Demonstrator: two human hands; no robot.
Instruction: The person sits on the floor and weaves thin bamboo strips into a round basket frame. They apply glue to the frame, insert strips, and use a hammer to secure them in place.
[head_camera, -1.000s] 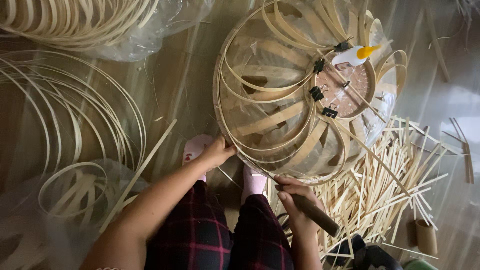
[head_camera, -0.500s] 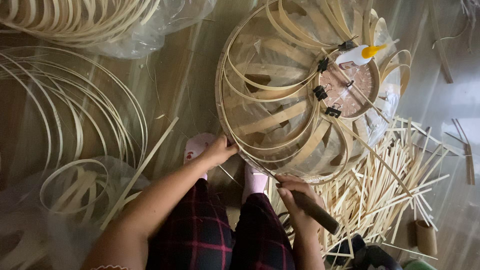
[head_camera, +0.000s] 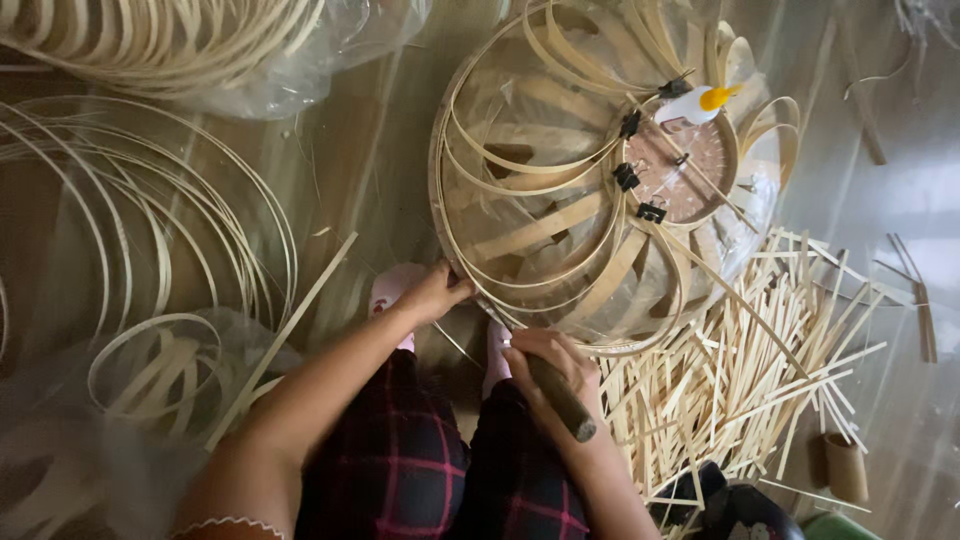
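Observation:
A round lampshade frame of curved bamboo strips (head_camera: 560, 230) stands on the floor in front of my knees. My left hand (head_camera: 432, 292) grips its lower left rim. My right hand (head_camera: 555, 365) is closed on a dark wooden-handled tool (head_camera: 560, 395), whose working end meets the rim at the bottom; the tip is hidden by my fingers. Black binder clips (head_camera: 628, 176) pinch strips around a small inner ring near the top. A white glue bottle with an orange cap (head_camera: 697, 102) lies on that ring.
A heap of short straight bamboo sticks (head_camera: 760, 370) lies to the right. Coils of thin bamboo strip (head_camera: 150, 230) and clear plastic bags spread over the left. A cardboard tube (head_camera: 847, 466) stands at lower right. My legs in plaid trousers (head_camera: 420, 470) fill the bottom centre.
The frame has turned slightly under my hands. My right hand with the tool has shifted a little along the lower rim; the left hand keeps its hold.

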